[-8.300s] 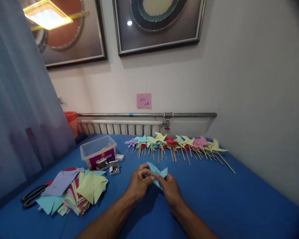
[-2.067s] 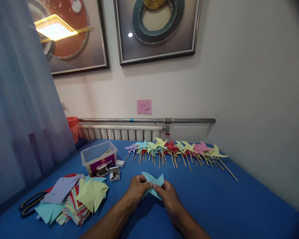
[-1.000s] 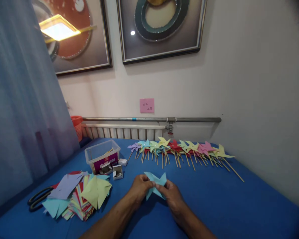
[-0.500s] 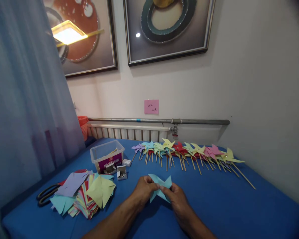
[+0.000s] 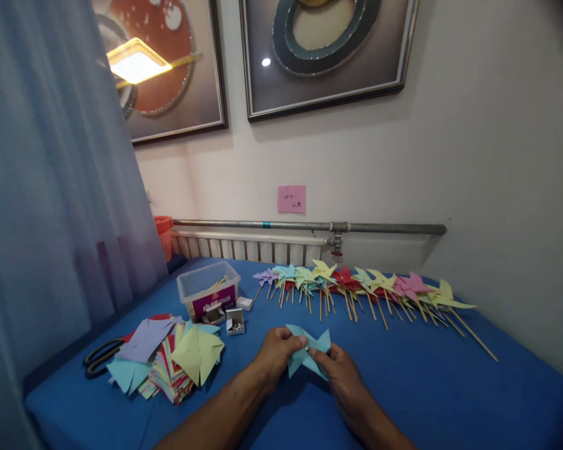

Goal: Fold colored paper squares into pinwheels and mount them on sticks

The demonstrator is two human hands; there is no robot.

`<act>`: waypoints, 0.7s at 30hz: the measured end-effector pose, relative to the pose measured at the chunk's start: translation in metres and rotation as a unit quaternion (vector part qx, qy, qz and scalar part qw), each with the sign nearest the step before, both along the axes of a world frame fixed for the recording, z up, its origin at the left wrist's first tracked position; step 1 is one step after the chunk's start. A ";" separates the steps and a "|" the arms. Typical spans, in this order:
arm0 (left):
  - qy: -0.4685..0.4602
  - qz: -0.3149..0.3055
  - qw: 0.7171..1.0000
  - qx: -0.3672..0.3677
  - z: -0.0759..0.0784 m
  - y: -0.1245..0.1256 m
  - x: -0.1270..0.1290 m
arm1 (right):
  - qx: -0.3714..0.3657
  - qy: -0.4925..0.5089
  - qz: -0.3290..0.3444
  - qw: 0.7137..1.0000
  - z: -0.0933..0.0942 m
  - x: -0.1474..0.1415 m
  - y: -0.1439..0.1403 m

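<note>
Both hands pinch a light-blue pinwheel (image 5: 308, 356) low over the blue surface (image 5: 426, 387), left hand (image 5: 278, 354) and right hand (image 5: 338, 374) closed on its centre; no stick on it yet. A row of finished pinwheels (image 5: 370, 289) lies behind. A stack of cut paper (image 5: 178, 362) waits at left, so plenty left.

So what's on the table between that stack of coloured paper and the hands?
In the head view, only bare blue table separates the paper stack from the left hand.
</note>
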State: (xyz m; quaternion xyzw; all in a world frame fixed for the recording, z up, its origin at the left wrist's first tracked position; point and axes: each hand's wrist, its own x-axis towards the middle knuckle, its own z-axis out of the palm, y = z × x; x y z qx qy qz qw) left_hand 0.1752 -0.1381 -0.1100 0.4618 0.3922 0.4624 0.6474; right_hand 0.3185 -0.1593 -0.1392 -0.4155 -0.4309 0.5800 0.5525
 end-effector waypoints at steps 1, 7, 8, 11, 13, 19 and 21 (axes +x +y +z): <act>-0.004 0.003 1.000 0.004 -0.001 0.001 0.000 | -0.003 0.005 0.004 1.000 0.000 0.000 0.001; 0.041 0.070 0.995 0.054 -0.001 0.013 -0.008 | -0.007 0.013 0.005 1.000 0.002 -0.001 -0.001; 0.065 0.083 0.992 0.073 0.001 0.015 -0.011 | -0.005 0.009 0.003 1.000 0.003 -0.001 -0.001; 0.137 0.141 0.970 0.140 0.012 0.023 -0.028 | -0.005 -0.009 0.000 1.000 0.004 -0.001 -0.003; 0.183 0.182 0.949 0.183 0.024 0.030 -0.047 | -0.007 -0.013 0.000 1.000 0.004 -0.002 -0.004; 0.480 0.304 0.783 0.253 0.081 0.072 -0.134 | 0.002 -0.017 -0.008 1.000 0.000 -0.005 -0.001; 0.549 0.309 0.753 0.189 0.099 0.089 -0.161 | 0.005 -0.019 -0.016 1.000 -0.002 -0.005 0.002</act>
